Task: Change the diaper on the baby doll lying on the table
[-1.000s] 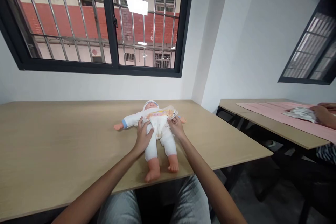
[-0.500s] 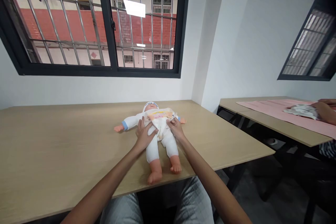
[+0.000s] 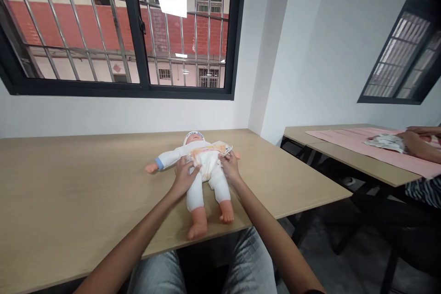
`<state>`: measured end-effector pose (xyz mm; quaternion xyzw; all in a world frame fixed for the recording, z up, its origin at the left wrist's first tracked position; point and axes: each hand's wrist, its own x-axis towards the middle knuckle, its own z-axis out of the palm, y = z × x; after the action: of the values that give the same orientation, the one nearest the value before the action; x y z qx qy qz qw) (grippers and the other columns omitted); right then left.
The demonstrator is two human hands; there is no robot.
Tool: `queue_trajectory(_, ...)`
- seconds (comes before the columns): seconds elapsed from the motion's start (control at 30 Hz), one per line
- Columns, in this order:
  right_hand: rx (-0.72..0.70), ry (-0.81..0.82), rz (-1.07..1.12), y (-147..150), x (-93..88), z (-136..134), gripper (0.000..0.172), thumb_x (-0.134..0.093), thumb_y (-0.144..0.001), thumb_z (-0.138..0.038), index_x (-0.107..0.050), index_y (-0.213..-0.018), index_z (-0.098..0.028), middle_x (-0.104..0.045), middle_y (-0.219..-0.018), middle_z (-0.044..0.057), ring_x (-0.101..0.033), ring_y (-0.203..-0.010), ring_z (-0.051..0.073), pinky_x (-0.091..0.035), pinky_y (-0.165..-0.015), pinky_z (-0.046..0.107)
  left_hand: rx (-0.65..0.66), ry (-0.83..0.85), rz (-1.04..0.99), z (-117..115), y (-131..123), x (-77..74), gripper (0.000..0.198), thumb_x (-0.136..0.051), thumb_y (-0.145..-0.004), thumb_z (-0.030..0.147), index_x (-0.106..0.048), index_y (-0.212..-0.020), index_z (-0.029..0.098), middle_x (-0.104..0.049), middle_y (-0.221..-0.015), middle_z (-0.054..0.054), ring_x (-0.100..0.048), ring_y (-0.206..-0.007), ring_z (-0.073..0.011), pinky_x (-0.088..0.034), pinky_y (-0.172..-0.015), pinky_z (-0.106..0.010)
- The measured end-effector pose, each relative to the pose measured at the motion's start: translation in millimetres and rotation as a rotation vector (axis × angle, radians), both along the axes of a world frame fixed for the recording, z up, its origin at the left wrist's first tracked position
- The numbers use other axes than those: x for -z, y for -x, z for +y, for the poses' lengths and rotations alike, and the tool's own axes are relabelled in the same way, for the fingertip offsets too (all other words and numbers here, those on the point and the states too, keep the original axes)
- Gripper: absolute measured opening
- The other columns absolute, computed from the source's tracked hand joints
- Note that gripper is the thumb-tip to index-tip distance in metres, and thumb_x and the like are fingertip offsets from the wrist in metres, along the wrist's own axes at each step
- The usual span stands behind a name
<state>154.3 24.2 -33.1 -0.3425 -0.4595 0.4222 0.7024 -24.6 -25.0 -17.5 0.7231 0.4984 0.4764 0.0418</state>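
Note:
A baby doll [image 3: 195, 197] in white clothes and a cap lies on its back on the table [image 3: 86, 193], feet toward me. Around its hips is a white cloth diaper [image 3: 208, 165], with the patterned shirt front pushed up above it. My left hand [image 3: 184, 177] is closed at the diaper's left edge by the doll's hip, fingertips partly hidden in the fabric. On the other side, my right hand [image 3: 230, 165] pinches a thin white string [image 3: 227, 150] at the doll's waist.
To the right stands another table [image 3: 389, 177] with a pink mat [image 3: 344, 140]. Another person's hands [image 3: 418, 140] are over a white cloth [image 3: 386, 142] there. A barred window [image 3: 182, 46] is in the wall ahead.
My left hand has gone from spread fingers over the doll's hip to closed at the diaper's edge. The right hand now has a white string showing in it. The view has shifted slightly.

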Motion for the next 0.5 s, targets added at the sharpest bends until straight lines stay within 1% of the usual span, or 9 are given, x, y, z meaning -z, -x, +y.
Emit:
queue_trajectory(0.1,-0.009,0.014,-0.008,-1.0,2.2,4.1,0.038,-0.067,-0.063,-0.034,-0.049,-0.095,-0.020,-0.066,-0.085,0.002,-0.059,-0.065,0.013,-0.045,-0.054,0.022,-0.059,0.002,0.058,-0.7,0.6,-2.7,0.025,-0.049,-0.079,0.034,-0.057,-0.063,0.017,-0.047,-0.091,-0.009,-0.042,-0.098,-0.0271,-0.036,-0.090,-0.043)
queue_trajectory(0.17,-0.012,0.026,-0.026,-1.8,2.8,4.5,0.036,-0.066,-0.063,-0.035,-0.048,-0.090,-0.020,-0.065,-0.080,0.000,-0.057,-0.061,0.012,-0.042,-0.051,0.020,-0.071,0.003,0.033,-1.4,0.9,-2.9,0.023,-0.049,-0.079,0.032,-0.056,-0.062,0.017,-0.047,-0.091,-0.008,-0.042,-0.097,-0.0266,-0.036,-0.091,-0.043)
queue_trajectory(0.27,-0.011,0.068,-0.059,-3.1,2.2,2.2,0.036,-0.068,-0.061,-0.037,-0.045,-0.082,-0.019,-0.061,-0.069,-0.003,-0.054,-0.056,0.010,-0.039,-0.049,0.019,-0.041,-0.015,-0.080,-1.8,2.2,-0.8,0.023,-0.051,-0.079,0.035,-0.058,-0.066,0.018,-0.047,-0.095,-0.008,-0.042,-0.102,-0.0254,-0.034,-0.095,-0.041)
queue_trajectory(0.37,-0.001,0.110,-0.052,-2.9,1.3,-0.6,0.039,-0.070,-0.058,-0.039,-0.044,-0.078,-0.019,-0.058,-0.067,-0.003,-0.052,-0.056,0.010,-0.039,-0.051,0.020,0.000,-0.008,-0.217,0.2,5.0,1.6,0.022,-0.054,-0.078,0.038,-0.058,-0.069,0.018,-0.046,-0.101,-0.007,-0.042,-0.106,-0.0239,-0.031,-0.099,-0.039)
queue_trajectory(0.43,0.022,0.139,-0.035,-1.9,1.1,-1.7,0.042,-0.071,-0.056,-0.041,-0.044,-0.079,-0.018,-0.057,-0.066,-0.004,-0.052,-0.057,0.010,-0.039,-0.053,0.021,0.027,0.000,-0.325,2.9,7.3,2.3,0.020,-0.057,-0.077,0.039,-0.059,-0.079,0.019,-0.044,-0.108,-0.007,-0.042,-0.111,-0.0231,-0.029,-0.102,-0.038)
queue_trajectory(0.5,0.045,0.167,-0.036,-1.1,0.9,-2.5,0.044,-0.072,-0.055,-0.043,-0.045,-0.079,-0.018,-0.055,-0.064,-0.004,-0.050,-0.056,0.009,-0.038,-0.054,0.021,0.052,0.033,-0.458,6.0,9.6,2.5,0.026,-0.061,-0.074,0.038,-0.058,-0.092,0.020,-0.043,-0.113,-0.007,-0.040,-0.115,-0.0224,-0.028,-0.104,-0.036)
